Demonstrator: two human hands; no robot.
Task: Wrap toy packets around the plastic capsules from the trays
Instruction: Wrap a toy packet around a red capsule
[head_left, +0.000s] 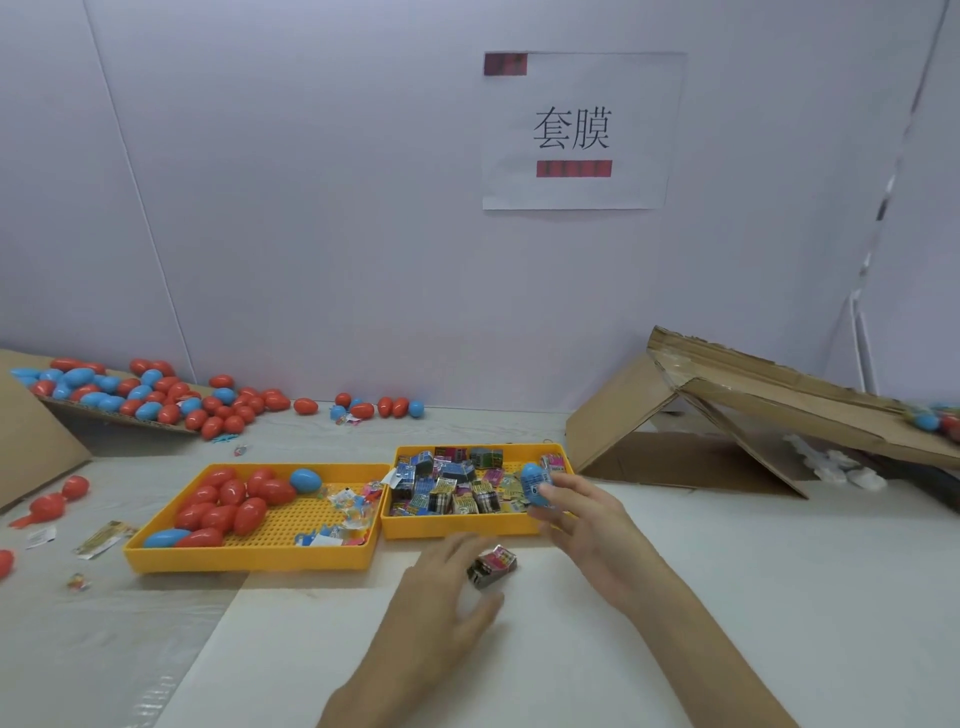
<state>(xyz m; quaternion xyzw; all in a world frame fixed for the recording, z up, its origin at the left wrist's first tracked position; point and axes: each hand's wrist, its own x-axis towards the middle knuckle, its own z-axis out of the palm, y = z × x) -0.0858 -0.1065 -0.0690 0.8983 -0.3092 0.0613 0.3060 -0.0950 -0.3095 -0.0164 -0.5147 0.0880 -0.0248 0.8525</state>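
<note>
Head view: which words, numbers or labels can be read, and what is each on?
"套膜": white sheet on the wall.
Red bars on that sheet: pixelated, unreadable.
Blue capsule held by the right hand: a printed mark, blurred.
Packets in the yellow tray: print too small.

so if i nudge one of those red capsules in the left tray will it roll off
It probably rolls: the red capsules are smooth and egg-shaped, so likely in a wobbly curve. The raised wall of the yellow tray should stop it. The glossy shell may be slippery to pinch.
</note>
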